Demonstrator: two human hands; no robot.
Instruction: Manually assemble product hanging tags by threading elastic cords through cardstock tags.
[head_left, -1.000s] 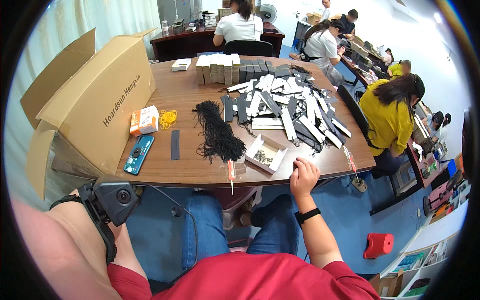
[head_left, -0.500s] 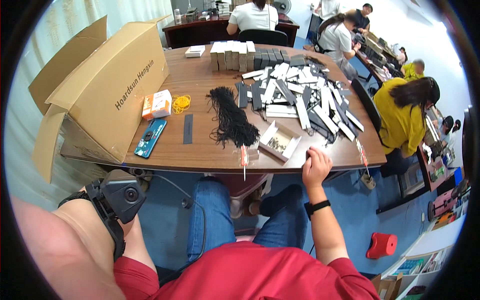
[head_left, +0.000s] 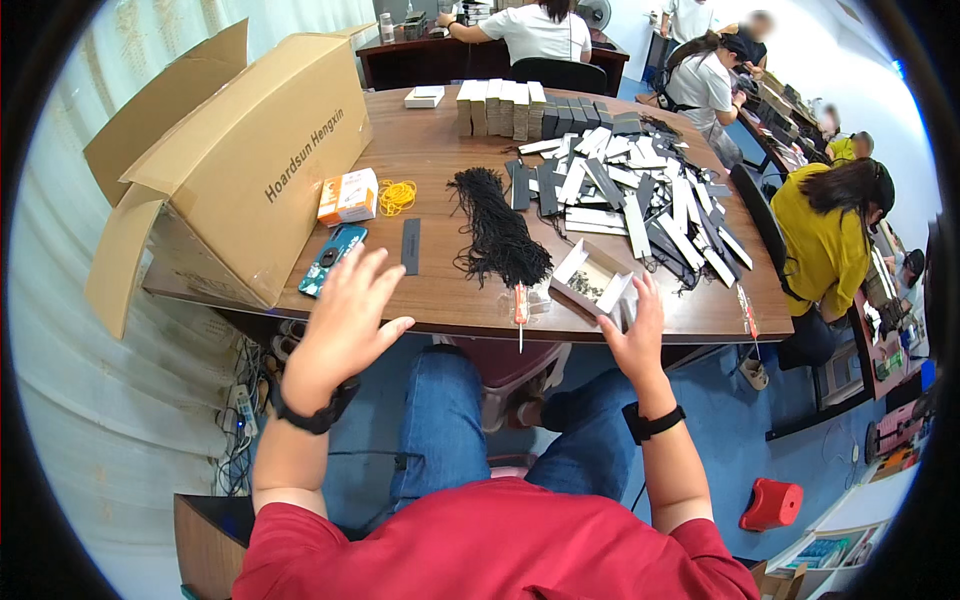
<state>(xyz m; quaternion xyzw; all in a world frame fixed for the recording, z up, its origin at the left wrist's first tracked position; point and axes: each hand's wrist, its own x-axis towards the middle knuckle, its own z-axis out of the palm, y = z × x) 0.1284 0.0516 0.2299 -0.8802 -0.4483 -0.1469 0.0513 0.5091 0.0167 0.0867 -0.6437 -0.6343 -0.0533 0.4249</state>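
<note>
L hand [head_left: 345, 318]: yours, fingers spread, nr phone; contact unclear.
R hand [head_left: 642, 335]: yours, thumb & fingers apart, at R end of white tray; can't tell if touching.
Red-handled tool [head_left: 521, 304]: tbl edge, betw your hands.
White tray [head_left: 578, 298]: on tbl, small dark bits inside.
Phone [head_left: 324, 266]: on tbl, by your L fingers.
Black cords [head_left: 497, 235]: bundled, L of tray.
B&w strips [head_left: 636, 212]: heaped beyond tray.

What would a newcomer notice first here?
Likely the big cardboard box at left on the table. Then the heap of black and white strips on the right, black cords bundled left of it. Nearer, the left hand is open by a blue phone, the right hand open by a small white box.
</note>
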